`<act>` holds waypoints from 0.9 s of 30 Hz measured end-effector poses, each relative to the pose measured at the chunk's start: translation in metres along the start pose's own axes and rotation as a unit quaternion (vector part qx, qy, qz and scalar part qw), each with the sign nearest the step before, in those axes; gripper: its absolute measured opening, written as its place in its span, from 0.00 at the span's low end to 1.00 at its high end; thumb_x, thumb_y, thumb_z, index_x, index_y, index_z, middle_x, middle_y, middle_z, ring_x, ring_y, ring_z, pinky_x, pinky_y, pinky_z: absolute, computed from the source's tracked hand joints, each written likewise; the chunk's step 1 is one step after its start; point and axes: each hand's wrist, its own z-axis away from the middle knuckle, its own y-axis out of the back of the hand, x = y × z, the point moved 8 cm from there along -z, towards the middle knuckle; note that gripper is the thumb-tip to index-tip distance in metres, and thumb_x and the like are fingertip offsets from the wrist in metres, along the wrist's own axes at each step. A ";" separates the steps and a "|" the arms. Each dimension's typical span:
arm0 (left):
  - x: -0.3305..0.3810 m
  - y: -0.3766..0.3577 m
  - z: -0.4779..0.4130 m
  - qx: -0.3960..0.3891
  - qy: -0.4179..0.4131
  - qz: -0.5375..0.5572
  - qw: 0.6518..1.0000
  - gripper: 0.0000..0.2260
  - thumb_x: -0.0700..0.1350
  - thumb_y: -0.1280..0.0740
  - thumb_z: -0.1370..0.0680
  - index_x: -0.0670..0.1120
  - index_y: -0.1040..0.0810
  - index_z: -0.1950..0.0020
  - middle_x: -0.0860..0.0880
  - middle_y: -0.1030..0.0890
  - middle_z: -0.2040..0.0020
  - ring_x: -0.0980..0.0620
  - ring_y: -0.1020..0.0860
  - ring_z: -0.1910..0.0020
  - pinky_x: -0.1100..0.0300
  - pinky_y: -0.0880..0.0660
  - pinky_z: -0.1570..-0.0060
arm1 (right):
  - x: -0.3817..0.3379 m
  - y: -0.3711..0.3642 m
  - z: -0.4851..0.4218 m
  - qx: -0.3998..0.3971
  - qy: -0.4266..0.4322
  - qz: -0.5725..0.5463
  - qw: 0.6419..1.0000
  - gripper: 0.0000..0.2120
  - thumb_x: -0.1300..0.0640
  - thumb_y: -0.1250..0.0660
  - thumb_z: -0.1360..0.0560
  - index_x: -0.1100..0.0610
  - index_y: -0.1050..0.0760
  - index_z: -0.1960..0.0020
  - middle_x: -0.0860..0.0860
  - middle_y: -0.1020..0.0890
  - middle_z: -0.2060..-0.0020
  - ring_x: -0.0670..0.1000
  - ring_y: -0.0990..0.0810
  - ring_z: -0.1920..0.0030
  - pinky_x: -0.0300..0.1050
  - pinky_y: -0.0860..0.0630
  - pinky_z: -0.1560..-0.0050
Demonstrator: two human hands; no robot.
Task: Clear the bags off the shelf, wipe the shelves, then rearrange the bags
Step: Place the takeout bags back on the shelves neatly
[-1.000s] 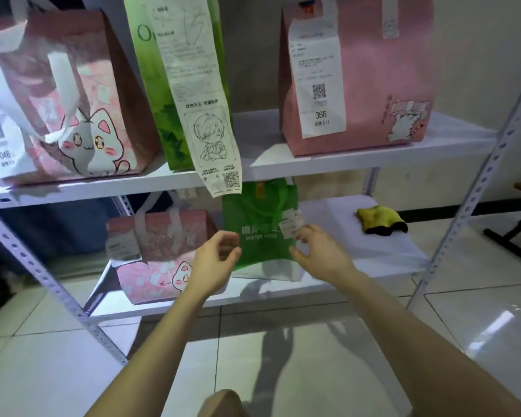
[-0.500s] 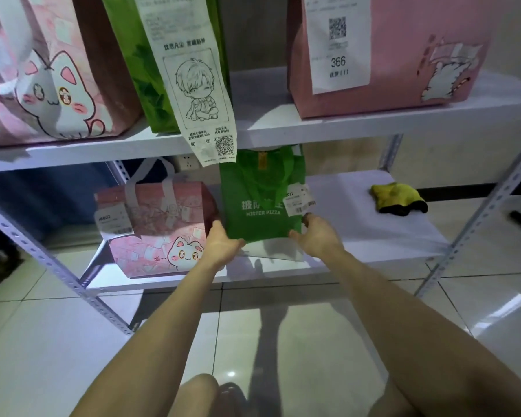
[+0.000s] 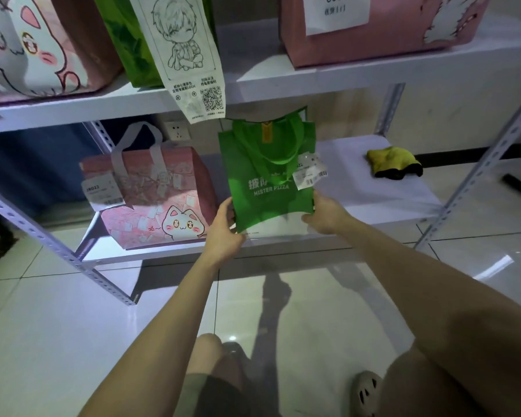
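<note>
**Inspector:** State of the grip?

**Onlooker:** The left grip [image 3: 223, 227] holds the lower left corner of the green bag [image 3: 268, 176], fingers curled on its edge. The right grip [image 3: 325, 215] holds the lower right corner. Both are closed on the fabric, and neither is free.

**Inspector:** Position of the bag?

**Onlooker:** It is at the front middle of the lower shelf [image 3: 373, 200], directly between the two grips. Its long axis is upright, handles on top, a little tilted. I cannot tell whether its base rests on the board or hangs just clear of it.

**Inspector:** Surroundings?

**Onlooker:** The pink cat bag [image 3: 151, 200] stands just beside it on the left, close to the left grip. The yellow cloth [image 3: 393, 162] lies well apart to the right on the same shelf. The upper shelf [image 3: 313, 76] sits close over the bag's top. A long receipt [image 3: 190, 55] hangs down past its edge, ending near the bag's upper left corner.

**Inspector:** Assessment?

**Onlooker:** The load is shared evenly, straight ahead of both grips. Headroom looks small, so in my judgement the bag should travel level, forward off the shelf or sideways toward the open right. A lift would risk fouling the receipt and the shelf edge.
</note>
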 end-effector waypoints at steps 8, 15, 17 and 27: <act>-0.008 0.019 0.013 0.011 0.013 0.005 1.000 0.38 0.23 0.33 0.24 0.44 0.37 0.16 0.43 0.24 0.24 0.47 0.26 0.23 0.49 0.27 0.24 | 0.020 -0.008 0.037 -0.168 -0.090 0.149 0.970 0.24 0.50 0.31 0.19 0.61 0.27 0.29 0.59 0.21 0.36 0.59 0.16 0.47 0.53 0.15 0.48; -0.037 0.072 0.033 0.046 0.022 -0.004 0.999 0.30 0.29 0.30 0.22 0.48 0.28 0.22 0.49 0.19 0.32 0.52 0.19 0.34 0.53 0.21 0.34 | -0.087 -0.057 0.057 -0.229 0.056 0.059 0.970 0.20 0.44 0.29 0.20 0.54 0.21 0.34 0.50 0.17 0.42 0.51 0.15 0.51 0.46 0.16 0.51; -0.047 0.096 0.040 0.063 0.031 -0.011 0.997 0.30 0.28 0.31 0.22 0.49 0.26 0.24 0.49 0.18 0.32 0.51 0.19 0.33 0.54 0.20 0.38 | -0.123 -0.068 0.055 -0.184 0.103 0.039 0.977 0.23 0.43 0.28 0.21 0.52 0.23 0.29 0.48 0.17 0.38 0.47 0.18 0.48 0.39 0.23 0.48; -0.089 0.227 0.069 0.196 0.082 -0.031 0.977 0.29 0.32 0.27 0.22 0.49 0.28 0.24 0.50 0.20 0.33 0.50 0.21 0.35 0.57 0.20 0.41 | -0.244 -0.088 0.036 -0.094 0.052 0.011 0.994 0.32 0.49 0.26 0.24 0.60 0.35 0.28 0.55 0.15 0.45 0.56 0.16 0.47 0.48 0.21 0.59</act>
